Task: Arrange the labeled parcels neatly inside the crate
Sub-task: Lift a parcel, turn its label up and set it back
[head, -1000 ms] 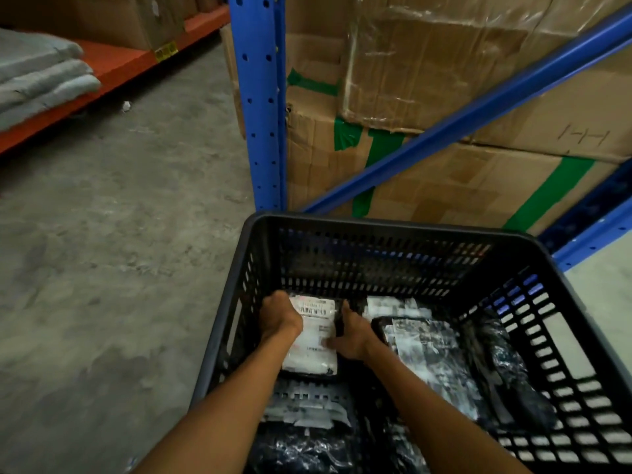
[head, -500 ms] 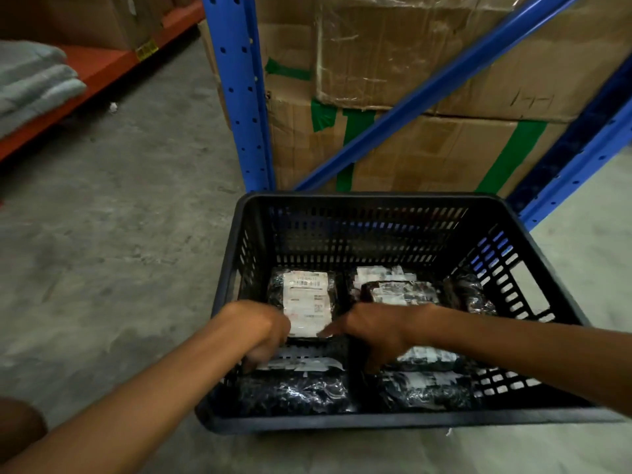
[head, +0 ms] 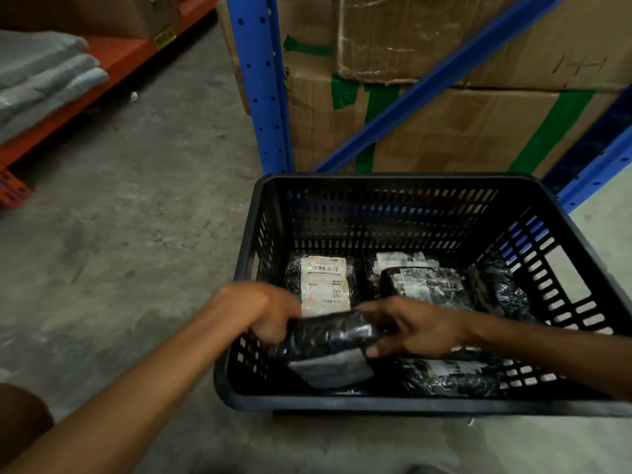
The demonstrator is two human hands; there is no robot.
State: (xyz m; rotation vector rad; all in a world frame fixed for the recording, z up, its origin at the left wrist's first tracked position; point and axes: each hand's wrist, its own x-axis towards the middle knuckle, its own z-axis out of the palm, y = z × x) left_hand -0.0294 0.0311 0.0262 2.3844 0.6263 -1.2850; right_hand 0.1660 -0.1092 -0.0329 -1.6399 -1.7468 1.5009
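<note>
A black slotted crate (head: 393,186) stands on the concrete floor. Several black plastic-wrapped parcels with white labels lie flat on its bottom. One labeled parcel (head: 323,285) lies at the back left, two overlapping ones (head: 424,282) at the back middle, a dark one (head: 502,292) at the back right, and another (head: 448,376) at the front right. My left hand (head: 263,309) and my right hand (head: 407,328) grip the two ends of a black parcel (head: 328,347), lifted and tilted above the front left of the crate, its label facing me.
Just behind the crate rises a blue rack upright (head: 260,83) with a diagonal brace (head: 427,80). Cardboard boxes (head: 444,131) with green tape sit behind it. An orange shelf (head: 68,97) with folded grey cloth (head: 41,77) stands at the left. Grey floor lies to the left.
Both hands left the back-left parcel, pulled toward the near side, and took hold of the front-left parcel, which now sits raised and tilted. The view drew back from the crate.
</note>
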